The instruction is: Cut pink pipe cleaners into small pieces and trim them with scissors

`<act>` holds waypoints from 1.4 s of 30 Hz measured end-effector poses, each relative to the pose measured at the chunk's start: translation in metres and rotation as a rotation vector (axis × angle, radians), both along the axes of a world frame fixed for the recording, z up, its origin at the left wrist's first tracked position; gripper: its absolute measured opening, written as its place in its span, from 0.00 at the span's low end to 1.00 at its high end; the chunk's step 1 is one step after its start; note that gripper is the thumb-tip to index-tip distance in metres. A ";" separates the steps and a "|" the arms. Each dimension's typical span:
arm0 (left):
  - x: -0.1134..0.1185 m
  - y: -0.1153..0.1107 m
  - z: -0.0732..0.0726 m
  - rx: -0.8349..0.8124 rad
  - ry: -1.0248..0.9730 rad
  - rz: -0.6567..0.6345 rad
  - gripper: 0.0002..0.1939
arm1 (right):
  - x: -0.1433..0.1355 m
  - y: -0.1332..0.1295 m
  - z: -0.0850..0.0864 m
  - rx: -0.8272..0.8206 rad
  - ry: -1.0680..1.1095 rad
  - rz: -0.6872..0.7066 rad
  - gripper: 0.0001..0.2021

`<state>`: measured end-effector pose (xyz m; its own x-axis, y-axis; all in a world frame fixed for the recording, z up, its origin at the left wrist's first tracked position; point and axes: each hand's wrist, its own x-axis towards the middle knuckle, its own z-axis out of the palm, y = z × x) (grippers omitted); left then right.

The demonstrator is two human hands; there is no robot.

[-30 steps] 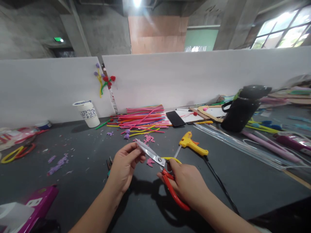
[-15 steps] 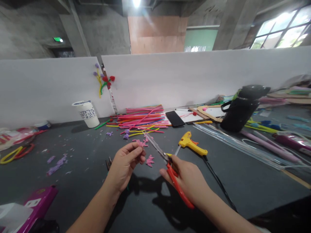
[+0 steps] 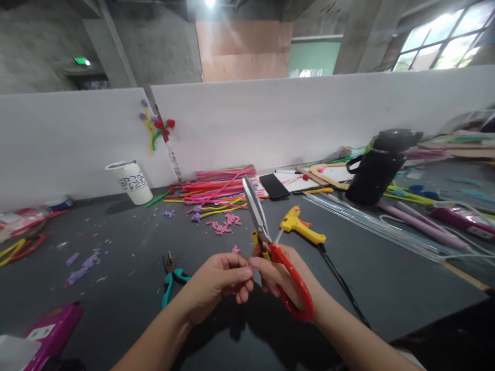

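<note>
My left hand (image 3: 226, 278) pinches a small pink piece (image 3: 251, 269), mostly hidden by the fingers. Close against it on the right, my right hand (image 3: 284, 273) is closed around red-handled scissors (image 3: 294, 283); their blades point up and away. The right thumb and fingertips also meet near the pink piece. Beyond the hands lie cut pink pieces (image 3: 224, 224) on the dark table (image 3: 135, 278). A yellow glue gun (image 3: 301, 228) rests to the right of the scissors. Pliers with teal handles (image 3: 170, 278) lie left of my left hand.
Pink and coloured stems (image 3: 216, 190) and a phone (image 3: 274, 186) lie at the back. A white cup (image 3: 135, 183) stands back left, a black jug (image 3: 375, 170) back right. Purple scraps (image 3: 85, 265) and a purple box (image 3: 58, 330) are at left. Clear sticks (image 3: 367, 226) lie at right.
My left hand has moved right and towards me, away from the pink pieces, to meet my right hand. The scissors have turned more upright. The pliers are now uncovered.
</note>
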<state>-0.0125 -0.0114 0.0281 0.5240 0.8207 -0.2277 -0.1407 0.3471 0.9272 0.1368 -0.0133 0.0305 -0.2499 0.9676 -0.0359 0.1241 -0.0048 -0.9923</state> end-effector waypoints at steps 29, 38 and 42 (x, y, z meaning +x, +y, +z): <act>-0.010 0.009 0.013 0.269 -0.168 0.614 0.02 | 0.008 -0.004 -0.021 0.575 -0.937 -0.066 0.18; -0.011 0.010 0.013 0.264 -0.178 0.580 0.01 | 0.009 -0.006 -0.018 0.579 -0.985 -0.036 0.15; -0.012 0.010 0.014 0.265 -0.178 0.578 0.02 | 0.009 -0.006 -0.018 0.569 -0.987 -0.032 0.16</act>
